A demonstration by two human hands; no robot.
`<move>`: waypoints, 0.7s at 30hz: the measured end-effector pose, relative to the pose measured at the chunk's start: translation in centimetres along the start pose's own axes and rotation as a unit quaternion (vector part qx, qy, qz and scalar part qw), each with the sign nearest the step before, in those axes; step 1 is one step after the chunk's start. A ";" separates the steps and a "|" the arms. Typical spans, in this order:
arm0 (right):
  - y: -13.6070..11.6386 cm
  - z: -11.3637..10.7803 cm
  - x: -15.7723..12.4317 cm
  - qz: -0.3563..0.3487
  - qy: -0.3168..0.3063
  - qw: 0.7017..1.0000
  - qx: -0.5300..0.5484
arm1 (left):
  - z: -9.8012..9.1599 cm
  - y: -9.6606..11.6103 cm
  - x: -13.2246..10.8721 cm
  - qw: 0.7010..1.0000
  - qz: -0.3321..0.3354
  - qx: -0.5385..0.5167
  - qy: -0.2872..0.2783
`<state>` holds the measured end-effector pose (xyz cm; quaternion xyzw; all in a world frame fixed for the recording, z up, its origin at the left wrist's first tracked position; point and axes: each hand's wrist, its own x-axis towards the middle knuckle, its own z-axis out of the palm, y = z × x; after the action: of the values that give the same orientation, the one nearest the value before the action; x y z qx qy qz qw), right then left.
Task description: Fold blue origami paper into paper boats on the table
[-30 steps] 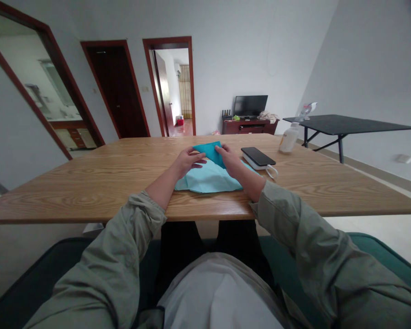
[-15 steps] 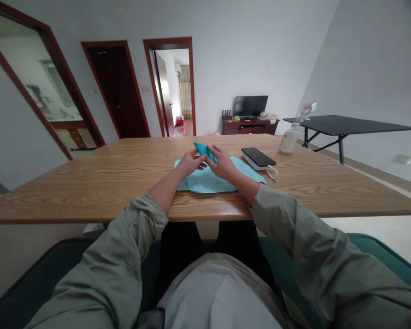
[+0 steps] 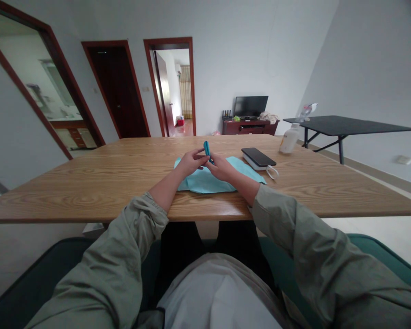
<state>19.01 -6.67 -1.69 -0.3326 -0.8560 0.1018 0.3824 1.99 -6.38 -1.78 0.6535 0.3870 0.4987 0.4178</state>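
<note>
A small teal folded paper (image 3: 206,149) stands on edge between my two hands, above the wooden table (image 3: 106,178). My left hand (image 3: 190,161) pinches it from the left with closed fingers. My right hand (image 3: 220,166) pinches it from the right. Under both hands lies a light blue sheet (image 3: 205,183), flat on the table.
A black phone (image 3: 258,156) rests on a white power bank (image 3: 251,163) with a cord, right of my hands. A white bottle (image 3: 289,137) stands at the table's far right. A black table (image 3: 345,124) and a TV stand (image 3: 249,125) are beyond.
The teal piece was lifted off the light blue sheet and folded narrower between both hands; it now stands thin and upright. The hands have drawn closer together.
</note>
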 end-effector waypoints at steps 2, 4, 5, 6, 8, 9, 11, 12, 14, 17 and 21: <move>0.2 0.1 0.0 0.002 -0.013 1.000 0.005 | 0.1 -0.1 0.0 1.000 0.009 0.022 -0.006; 0.3 0.1 0.0 0.012 -0.011 1.000 0.009 | 0.2 -0.2 0.1 0.999 0.016 0.038 -0.011; 0.4 0.1 0.0 0.018 -0.006 1.000 0.009 | 0.2 -0.2 0.0 0.999 0.019 0.043 -0.013; 0.4 0.1 0.0 0.023 -0.001 1.000 0.007 | 0.2 -0.2 0.0 0.999 0.021 0.049 -0.014; 0.4 0.0 0.0 0.028 0.006 1.000 0.005 | 0.3 -0.1 -0.1 0.998 0.024 0.062 -0.008; 0.4 0.0 0.0 0.026 0.007 1.000 0.008 | 0.3 0.0 -0.1 0.997 0.027 0.071 -0.002; 0.3 0.0 0.0 0.022 0.011 0.999 0.024 | 0.3 0.2 -0.3 0.995 0.032 0.092 0.012; 0.3 0.0 0.0 0.022 0.014 0.999 0.038 | 0.3 0.3 -0.4 0.994 0.035 0.100 0.017; 0.4 0.1 0.0 0.026 0.019 0.997 0.076 | 0.4 0.5 -0.5 0.994 0.037 0.104 0.023; 0.3 0.1 0.0 0.029 0.034 0.990 0.138 | 0.4 0.6 -0.5 0.996 0.035 0.079 0.023; 0.0 0.1 0.0 0.023 0.044 0.985 0.165 | 0.3 0.4 -0.3 0.999 0.029 0.030 0.007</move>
<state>18.93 -6.64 -1.72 -0.2887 -0.8020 0.2359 0.4667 2.26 -6.84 -1.50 0.6732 0.3858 0.5031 0.3805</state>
